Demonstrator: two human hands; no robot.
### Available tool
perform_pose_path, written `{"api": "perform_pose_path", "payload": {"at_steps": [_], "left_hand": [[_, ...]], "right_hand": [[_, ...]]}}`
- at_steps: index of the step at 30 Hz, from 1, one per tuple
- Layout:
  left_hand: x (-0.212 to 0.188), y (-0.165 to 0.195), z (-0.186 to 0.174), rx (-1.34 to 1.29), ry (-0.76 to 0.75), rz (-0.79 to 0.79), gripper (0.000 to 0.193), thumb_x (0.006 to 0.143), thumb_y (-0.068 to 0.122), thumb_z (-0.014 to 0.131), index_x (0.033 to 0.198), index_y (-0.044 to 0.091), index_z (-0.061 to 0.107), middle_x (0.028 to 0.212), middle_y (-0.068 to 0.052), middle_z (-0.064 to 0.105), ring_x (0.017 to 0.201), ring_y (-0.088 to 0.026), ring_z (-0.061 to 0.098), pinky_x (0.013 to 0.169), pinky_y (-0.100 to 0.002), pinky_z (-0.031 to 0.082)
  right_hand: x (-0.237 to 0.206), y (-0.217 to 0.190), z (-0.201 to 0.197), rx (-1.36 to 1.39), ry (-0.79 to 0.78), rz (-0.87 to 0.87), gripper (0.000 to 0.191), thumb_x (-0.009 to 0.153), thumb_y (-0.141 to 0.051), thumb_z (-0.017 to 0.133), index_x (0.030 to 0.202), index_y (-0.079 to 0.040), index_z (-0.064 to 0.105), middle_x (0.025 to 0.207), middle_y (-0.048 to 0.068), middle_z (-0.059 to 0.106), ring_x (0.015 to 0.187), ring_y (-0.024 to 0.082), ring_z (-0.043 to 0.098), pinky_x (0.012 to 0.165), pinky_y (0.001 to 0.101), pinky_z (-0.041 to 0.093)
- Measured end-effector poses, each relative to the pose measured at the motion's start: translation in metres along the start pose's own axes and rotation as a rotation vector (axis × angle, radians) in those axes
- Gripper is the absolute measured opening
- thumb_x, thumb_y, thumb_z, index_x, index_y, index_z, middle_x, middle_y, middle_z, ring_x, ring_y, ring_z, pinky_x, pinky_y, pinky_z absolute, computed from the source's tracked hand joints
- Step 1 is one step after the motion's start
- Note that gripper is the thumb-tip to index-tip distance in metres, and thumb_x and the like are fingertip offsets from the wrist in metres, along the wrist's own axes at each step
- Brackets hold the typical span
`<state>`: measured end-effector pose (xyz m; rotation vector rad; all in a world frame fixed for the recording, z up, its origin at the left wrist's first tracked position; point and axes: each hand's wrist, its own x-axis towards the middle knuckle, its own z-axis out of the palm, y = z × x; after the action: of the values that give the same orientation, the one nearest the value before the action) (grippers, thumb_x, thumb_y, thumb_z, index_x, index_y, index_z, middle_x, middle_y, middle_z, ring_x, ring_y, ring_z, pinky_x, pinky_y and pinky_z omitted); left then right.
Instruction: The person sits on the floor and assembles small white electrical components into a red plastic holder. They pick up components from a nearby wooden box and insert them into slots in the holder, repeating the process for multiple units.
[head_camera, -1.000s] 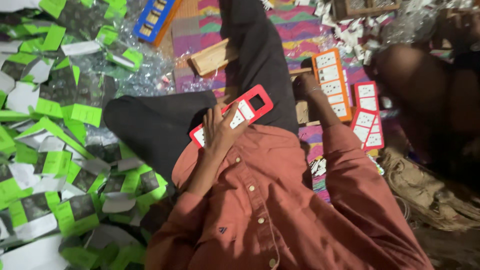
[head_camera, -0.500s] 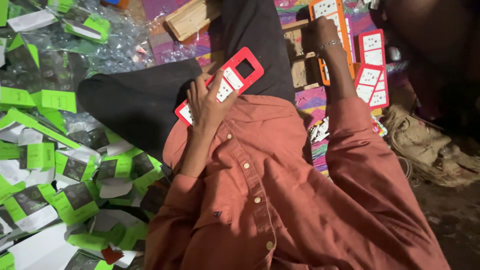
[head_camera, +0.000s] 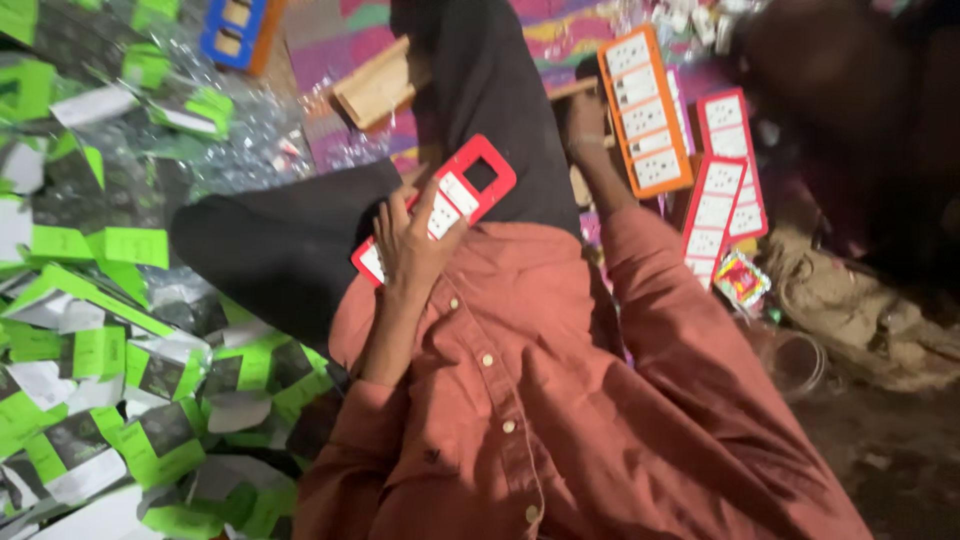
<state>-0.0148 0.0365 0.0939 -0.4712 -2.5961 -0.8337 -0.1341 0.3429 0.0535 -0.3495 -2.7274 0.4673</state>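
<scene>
Left hand (head_camera: 410, 245) clasps a red switch plate (head_camera: 440, 205) against the lap at centre; right hand (head_camera: 585, 120), at one o'clock, rests beside the orange switch plate (head_camera: 645, 110), its grip not discernible. The one-handed hold is loose, so the red plate could slide off the sloping thigh toward the green-and-white packets (head_camera: 110, 380) at eight o'clock.

A floor-level packing workshop — heaps of green-and-white packaging cards (head_camera: 120, 400), clear plastic wrappers (head_camera: 215, 140), and red and orange switchboard panels (head_camera: 645, 110) strewn over a colourful mat (head_camera: 330, 50).
</scene>
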Motion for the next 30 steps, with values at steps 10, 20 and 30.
{"api": "perform_pose_path", "payload": {"at_steps": [10, 20, 30], "left_hand": [[0.007, -0.001, 0.013, -0.035, 0.013, -0.028, 0.061, 0.076, 0.038, 0.086, 0.13, 0.016, 0.068, 0.115, -0.012, 0.06, 0.1, -0.034, 0.059, 0.085, -0.05, 0.048], [0.01, -0.002, 0.015, -0.049, -0.03, -0.058, 0.064, 0.075, 0.039, 0.085, 0.132, 0.016, 0.068, 0.115, -0.013, 0.059, 0.102, -0.035, 0.059, 0.085, -0.051, 0.048], [0.017, -0.007, 0.012, -0.158, -0.035, -0.05, 0.064, 0.073, 0.033, 0.086, 0.131, 0.015, 0.067, 0.133, -0.007, 0.061, 0.109, -0.033, 0.06, 0.093, -0.048, 0.049]], "right_hand": [[0.008, 0.0, -0.006, -0.149, -0.189, -0.1, 0.018, 0.09, -0.013, 0.065, 0.086, 0.005, 0.068, 0.085, 0.031, 0.07, 0.078, 0.047, 0.072, 0.067, 0.0526, 0.057], [-0.002, 0.028, -0.008, 1.39, -0.221, 0.417, 0.016, 0.1, -0.02, 0.066, 0.096, -0.005, 0.066, 0.084, 0.008, 0.065, 0.076, 0.019, 0.064, 0.066, 0.035, 0.051], [-0.125, -0.022, -0.001, 2.811, -0.781, 0.281, 0.011, 0.103, -0.023, 0.062, 0.097, -0.015, 0.056, 0.088, -0.003, 0.055, 0.082, 0.011, 0.053, 0.078, 0.0324, 0.045]]}}
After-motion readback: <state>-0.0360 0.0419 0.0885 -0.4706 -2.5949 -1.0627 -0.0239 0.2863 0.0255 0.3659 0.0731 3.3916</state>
